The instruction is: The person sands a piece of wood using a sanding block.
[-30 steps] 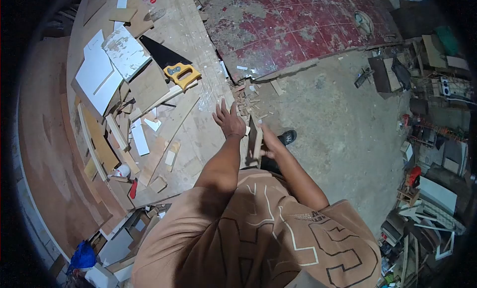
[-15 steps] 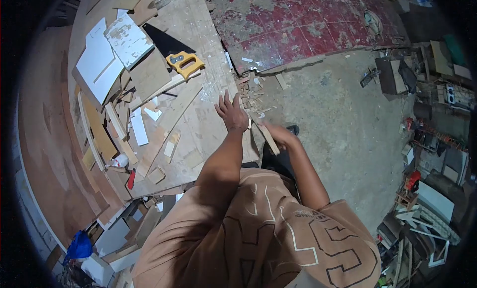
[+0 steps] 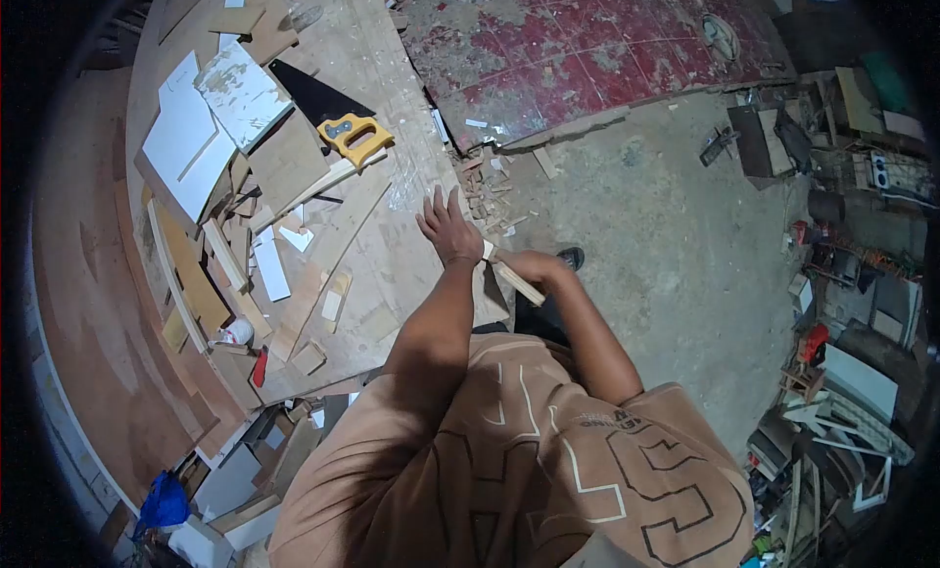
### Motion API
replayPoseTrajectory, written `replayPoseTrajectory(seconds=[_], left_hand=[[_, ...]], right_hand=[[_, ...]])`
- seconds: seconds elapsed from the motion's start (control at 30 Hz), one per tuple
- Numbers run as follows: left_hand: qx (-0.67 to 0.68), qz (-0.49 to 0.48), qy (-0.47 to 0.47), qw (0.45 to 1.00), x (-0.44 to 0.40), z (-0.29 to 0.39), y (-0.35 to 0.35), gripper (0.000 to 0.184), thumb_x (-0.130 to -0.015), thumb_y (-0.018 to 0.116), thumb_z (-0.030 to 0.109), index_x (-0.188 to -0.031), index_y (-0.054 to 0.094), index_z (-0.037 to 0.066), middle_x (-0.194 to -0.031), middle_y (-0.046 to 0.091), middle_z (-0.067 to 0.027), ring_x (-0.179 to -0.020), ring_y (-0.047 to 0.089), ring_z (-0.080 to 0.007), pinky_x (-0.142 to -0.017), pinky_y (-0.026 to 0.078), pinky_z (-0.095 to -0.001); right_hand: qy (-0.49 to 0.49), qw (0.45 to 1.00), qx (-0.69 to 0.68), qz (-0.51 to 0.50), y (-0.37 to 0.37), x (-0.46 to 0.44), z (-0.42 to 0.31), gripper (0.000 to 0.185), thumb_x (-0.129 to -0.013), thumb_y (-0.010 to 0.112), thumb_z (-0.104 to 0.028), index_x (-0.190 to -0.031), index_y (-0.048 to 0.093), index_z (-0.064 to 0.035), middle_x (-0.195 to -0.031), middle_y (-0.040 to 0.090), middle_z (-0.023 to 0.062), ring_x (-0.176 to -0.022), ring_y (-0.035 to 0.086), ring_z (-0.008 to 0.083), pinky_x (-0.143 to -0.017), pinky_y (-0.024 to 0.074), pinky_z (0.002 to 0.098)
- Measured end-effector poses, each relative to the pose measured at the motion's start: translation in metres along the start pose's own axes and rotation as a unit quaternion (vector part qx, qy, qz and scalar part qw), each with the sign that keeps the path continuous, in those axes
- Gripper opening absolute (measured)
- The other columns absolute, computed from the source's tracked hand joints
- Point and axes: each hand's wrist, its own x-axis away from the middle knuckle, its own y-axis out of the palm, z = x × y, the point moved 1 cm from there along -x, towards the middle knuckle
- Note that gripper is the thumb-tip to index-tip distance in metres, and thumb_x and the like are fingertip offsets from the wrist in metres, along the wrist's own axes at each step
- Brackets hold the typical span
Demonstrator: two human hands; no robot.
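Note:
My left hand (image 3: 452,230) rests palm down at the right edge of the wooden worktable (image 3: 377,215), fingers stretched out and apart. Just beyond that edge, my right hand (image 3: 530,265) is closed round a pale wooden strip (image 3: 519,282). The strip slants down towards my body, and its upper end lies close to my left wrist; whether the wrist touches it I cannot tell. A handsaw (image 3: 354,137) with a yellow handle and dark blade lies on the table ahead of my left hand.
Wood offcuts (image 3: 227,255) and white board pieces (image 3: 181,132) cover the table's left side, with a red-handled tool (image 3: 259,367) near its front corner. Wood scraps (image 3: 490,191) litter the concrete floor (image 3: 646,235) beside the table. A raised red-tiled floor (image 3: 578,49) lies ahead.
The wooden strip has turned, showing a different face, and shifted slightly left. My right hand has moved left with it, while my left hand stays spread on the table edge.

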Motion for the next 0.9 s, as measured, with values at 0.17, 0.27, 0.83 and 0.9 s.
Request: replayPoseTrajectory(seconds=[0.17, 0.27, 0.83, 0.9], left_hand=[[0.000, -0.013, -0.013, 1.000, -0.003, 0.000, -0.003, 0.072, -0.073, 0.057, 0.010, -0.141, 0.035, 0.017, -0.152, 0.021, -0.0105, -0.142, 0.012, -0.0360, -0.113, 0.002, -0.0568], [-0.015, -0.015, 0.003, 1.000, 0.001, 0.000, -0.004, 0.073, -0.074, 0.057, 0.012, -0.142, 0.033, 0.017, -0.151, 0.021, -0.0109, -0.142, 0.012, -0.0358, -0.114, 0.003, -0.0570], [-0.016, -0.019, -0.012, 1.000, 0.000, 0.002, -0.005, 0.072, -0.074, 0.057, 0.013, -0.142, 0.034, 0.019, -0.151, 0.022, -0.0084, -0.142, 0.012, -0.0343, -0.114, 0.004, -0.0565], [-0.022, -0.025, -0.012, 0.999, -0.001, 0.000, -0.001, 0.072, -0.074, 0.057, 0.013, -0.142, 0.034, 0.018, -0.151, 0.021, -0.0087, -0.142, 0.012, -0.0346, -0.114, 0.004, -0.0564]], right_hand=[[-0.040, 0.992, -0.101, -0.070, 0.001, -0.070, 0.050, 0.067, -0.086, 0.044, -0.066, -0.104, 0.063, -0.0047, -0.093, 0.064, 0.0158, -0.074, 0.060, 0.0257, -0.065, 0.0505, 0.0436], [0.023, 0.997, -0.059, 0.052, -0.012, 0.002, 0.023, 0.060, -0.088, 0.042, -0.059, -0.106, 0.061, -0.0056, -0.088, 0.063, 0.0141, -0.073, 0.061, 0.0250, -0.059, 0.0495, 0.0461], [0.012, 1.000, 0.002, -0.011, -0.016, 0.000, -0.022, 0.063, -0.087, 0.035, -0.063, -0.112, 0.059, -0.0097, -0.100, 0.061, 0.0175, -0.072, 0.060, 0.0306, -0.059, 0.0501, 0.0451], [-0.037, 0.997, -0.043, 0.053, -0.007, 0.003, -0.034, 0.066, -0.086, 0.034, -0.063, -0.106, 0.060, -0.0054, -0.090, 0.061, 0.0179, -0.067, 0.059, 0.0302, -0.055, 0.0488, 0.0433]])
